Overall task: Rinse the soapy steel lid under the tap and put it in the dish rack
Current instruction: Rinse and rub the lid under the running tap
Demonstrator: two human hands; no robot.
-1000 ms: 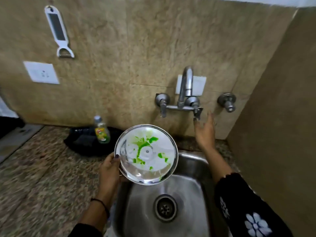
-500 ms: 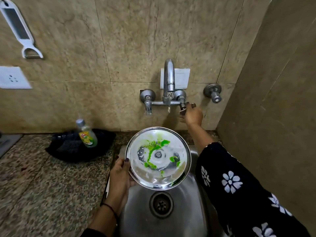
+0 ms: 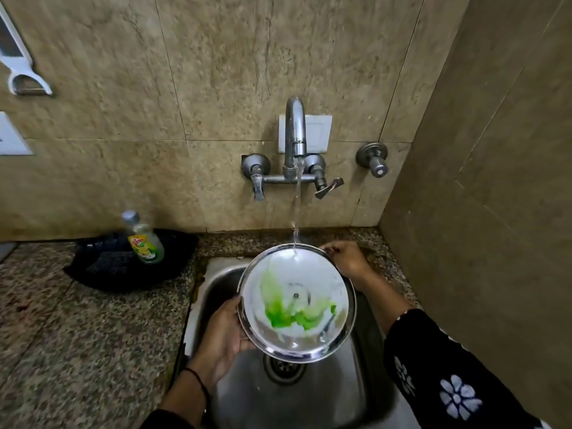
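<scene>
Both hands grip the round steel lid [image 3: 295, 301] smeared with green soap, centre frame: left hand [image 3: 223, 331] on its lower-left rim, right hand [image 3: 348, 258] on its upper-right. Water from the chrome wall tap [image 3: 294, 140] hits its top edge, over the steel sink [image 3: 216, 283].

Speckled granite counter [image 3: 77, 320] under black cloth [image 3: 123, 267] and soap bottle [image 3: 144, 239]
</scene>
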